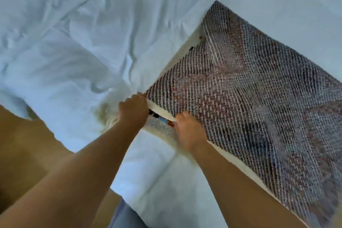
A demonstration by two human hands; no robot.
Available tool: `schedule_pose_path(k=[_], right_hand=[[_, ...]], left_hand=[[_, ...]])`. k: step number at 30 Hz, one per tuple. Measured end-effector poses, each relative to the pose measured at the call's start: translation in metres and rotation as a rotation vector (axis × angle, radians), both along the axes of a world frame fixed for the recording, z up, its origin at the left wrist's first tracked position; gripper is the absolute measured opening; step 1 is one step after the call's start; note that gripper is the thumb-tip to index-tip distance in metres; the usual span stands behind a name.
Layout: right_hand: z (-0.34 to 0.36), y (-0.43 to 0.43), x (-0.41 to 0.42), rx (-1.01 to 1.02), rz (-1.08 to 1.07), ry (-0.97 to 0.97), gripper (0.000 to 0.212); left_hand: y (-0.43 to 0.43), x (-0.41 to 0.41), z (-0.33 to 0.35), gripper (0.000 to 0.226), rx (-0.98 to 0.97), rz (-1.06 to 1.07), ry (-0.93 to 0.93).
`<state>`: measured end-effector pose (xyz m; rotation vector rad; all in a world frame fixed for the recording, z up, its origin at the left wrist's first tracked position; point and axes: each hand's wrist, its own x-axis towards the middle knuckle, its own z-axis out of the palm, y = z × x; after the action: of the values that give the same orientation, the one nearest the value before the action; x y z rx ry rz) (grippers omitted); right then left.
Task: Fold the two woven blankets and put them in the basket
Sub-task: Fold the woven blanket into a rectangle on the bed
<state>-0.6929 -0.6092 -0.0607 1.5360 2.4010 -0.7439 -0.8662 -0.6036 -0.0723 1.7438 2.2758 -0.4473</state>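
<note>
Here left hand (133,109) and right hand (189,130) grip blanket (259,89).

no readable text, labels or numbers

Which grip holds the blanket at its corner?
The left grip: it holds the blanket right at the corner, while the right grip holds the near edge beside it.

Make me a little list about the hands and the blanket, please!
blanket: woven, top layer folded over with its back side up, lying on the white sheet
left hand: grips the folded layer's corner
right hand: grips the edge right beside it
basket: not in view
</note>
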Motion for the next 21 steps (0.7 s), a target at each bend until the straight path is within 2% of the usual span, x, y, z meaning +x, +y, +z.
schedule_pose_path(k=[2,6,9,12,15,17,19,21], right_hand=[[-0.005,-0.021,-0.010,0.016,0.075,-0.004,0.026],[-0.013,-0.055,-0.023,0.030,0.144,-0.012,0.026],[-0.012,-0.060,-0.025,0.032,0.143,-0.020,0.026],[-0.009,-0.059,-0.026,0.021,0.106,-0.018,0.026],[-0.008,-0.058,-0.029,-0.003,0.078,-0.028,0.028],[-0.008,-0.057,-0.031,0.008,0.091,-0.023,0.027],[-0.009,-0.057,-0.034,0.022,0.092,0.034,0.024],[-0.009,-0.061,-0.038,0.024,0.078,0.101,0.022]], left_hand=[[-0.035,-0.014,-0.001,0.024,-0.022,0.093,0.032],[-0.084,-0.036,-0.002,0.020,-0.001,0.231,-0.044],[-0.097,-0.033,-0.004,0.033,-0.018,0.118,0.102],[-0.096,-0.028,-0.004,0.039,0.049,0.006,0.028],[-0.086,-0.029,-0.005,0.030,0.028,-0.096,-0.029],[-0.088,-0.036,0.001,0.016,0.079,-0.128,0.019],[-0.088,-0.058,0.007,0.022,0.161,-0.246,0.144],[-0.091,-0.084,0.008,0.024,0.059,-0.271,0.291]])
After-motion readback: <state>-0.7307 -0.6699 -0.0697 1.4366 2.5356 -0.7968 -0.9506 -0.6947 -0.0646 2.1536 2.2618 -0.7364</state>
